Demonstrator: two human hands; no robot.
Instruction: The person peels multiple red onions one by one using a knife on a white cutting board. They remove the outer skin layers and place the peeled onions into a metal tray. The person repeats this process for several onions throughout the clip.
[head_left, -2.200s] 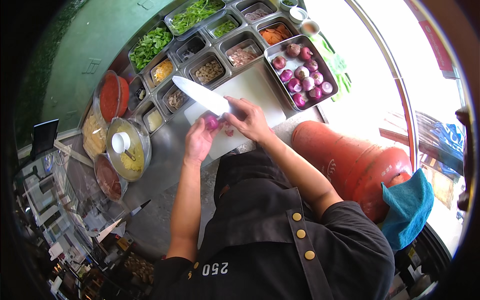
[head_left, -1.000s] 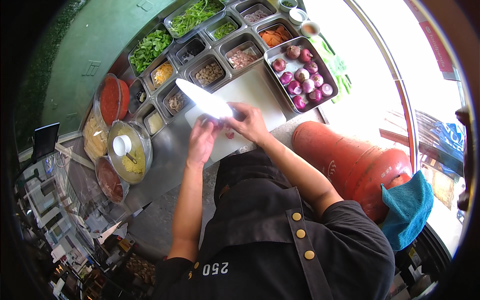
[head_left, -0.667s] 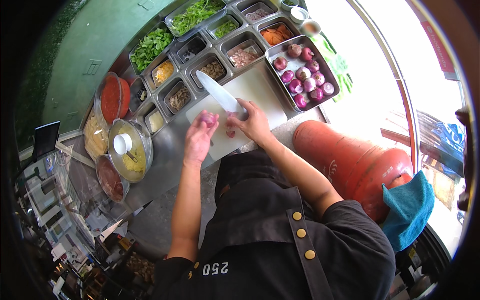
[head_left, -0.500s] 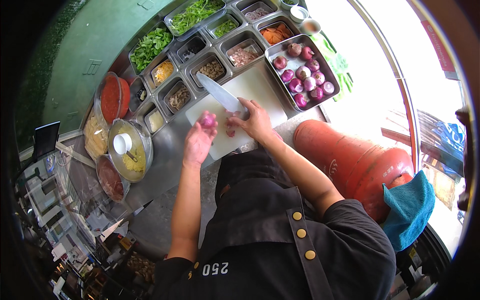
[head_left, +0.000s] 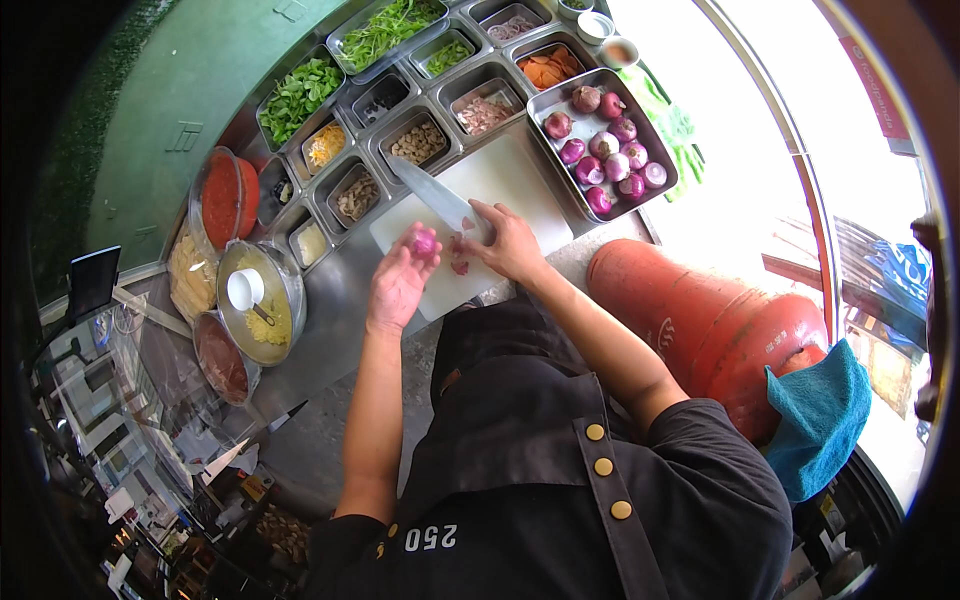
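Note:
A peeled-looking red onion [head_left: 424, 243] rests in the fingers of my left hand [head_left: 398, 285], raised over the left edge of the white cutting board [head_left: 510, 185]. My right hand [head_left: 515, 248] is closed around a kitchen knife [head_left: 432, 192] near the blade's heel; the handle is hidden beneath the hand. The broad blade points to the far left, its tip reaching the metal pans behind the board. Between my hands, scraps of onion skin [head_left: 460, 267] lie on the board, close to my right thumb.
To the right of the board stands a metal tray [head_left: 652, 205] of red onions. Inset pans of greens [head_left: 300, 97], carrot slices [head_left: 550, 69] and other toppings line the far side. Bowls, one of red sauce [head_left: 222, 195], stand left. A red gas cylinder [head_left: 700, 315] is near my right arm.
My left hand has shifted slightly right with the onion, its fingers turned a little. The knife and my right hand have moved slightly left.

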